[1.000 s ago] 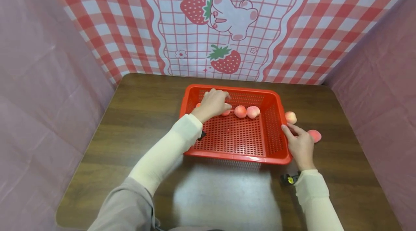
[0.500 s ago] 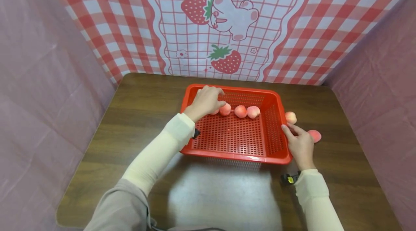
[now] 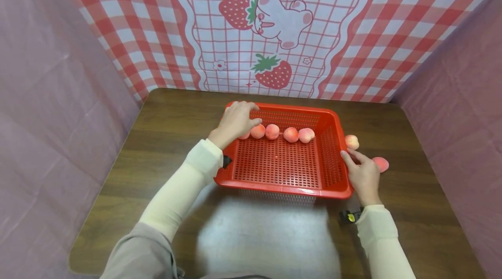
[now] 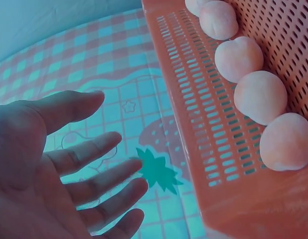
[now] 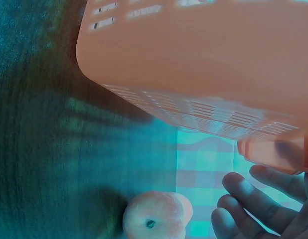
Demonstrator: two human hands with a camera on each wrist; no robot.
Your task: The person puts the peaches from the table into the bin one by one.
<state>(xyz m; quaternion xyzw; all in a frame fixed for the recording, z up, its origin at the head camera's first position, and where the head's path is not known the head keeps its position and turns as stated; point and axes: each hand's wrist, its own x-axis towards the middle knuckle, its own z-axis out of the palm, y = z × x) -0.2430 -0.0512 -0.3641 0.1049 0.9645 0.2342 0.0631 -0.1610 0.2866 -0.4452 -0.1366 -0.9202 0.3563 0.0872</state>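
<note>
A red plastic basket (image 3: 276,192) with perforated walls stands on the table. Several peaches (image 3: 272,131) lie in a row along its back wall, the leftmost partly hidden by my left hand (image 3: 234,123). That hand hovers over the basket's back left corner, holding nothing; in the left wrist view its fingers are spread and apart from the peaches (image 4: 260,97). My right hand (image 3: 364,176) grips the basket's right rim, thumb on top and fingers outside; the thumb is hidden in the right wrist view, where the fingers (image 5: 258,199) lie below the rim.
Outside the basket on the right, a pale peach (image 3: 351,141) lies near the rim and a pinker one (image 3: 380,164) beyond my right hand. The brown wooden table (image 3: 172,130) meets a checked strawberry cloth (image 3: 157,30) behind and pink curtains (image 3: 459,96) at the sides.
My left hand has moved left along the row, uncovering more peaches. The right hand stays on the rim, and the peaches in view have not visibly moved.
</note>
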